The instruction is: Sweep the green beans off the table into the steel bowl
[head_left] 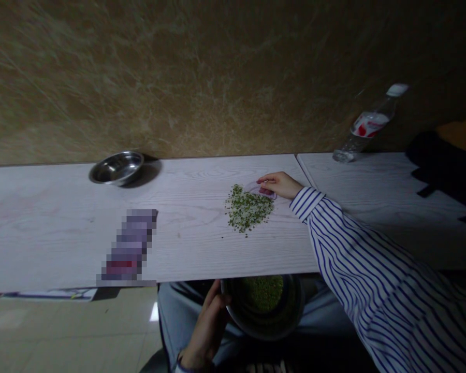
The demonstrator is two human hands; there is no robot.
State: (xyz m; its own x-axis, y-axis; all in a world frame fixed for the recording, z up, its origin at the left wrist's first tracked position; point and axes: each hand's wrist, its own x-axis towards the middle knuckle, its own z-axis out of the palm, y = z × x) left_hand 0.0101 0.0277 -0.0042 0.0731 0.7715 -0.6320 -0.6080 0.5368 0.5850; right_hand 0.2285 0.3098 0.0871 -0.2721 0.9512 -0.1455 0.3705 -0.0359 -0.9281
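A loose pile of green beans mixed with white grains (247, 211) lies spread on the pale wooden table. At its upper right edge, my right hand (278, 184) has its fingers closed on a clear plastic piece (251, 186); its exact kind I cannot make out. Below the table's front edge, my left hand (213, 313) grips the left rim of a metal bowl (262, 332), which sits at my lap. Small green beans (267, 291) fill part of that bowl. The table edge hides the bowl's far side.
To the left, a shiny steel bowl (116, 176) stands tilted near the wall. A blurred-out flat object (130, 246) lies closer to the front edge. On the right stands a water bottle (367, 125), with dark cloth (442, 166) beyond it. A marble-patterned wall (202, 77) bounds the table's back.
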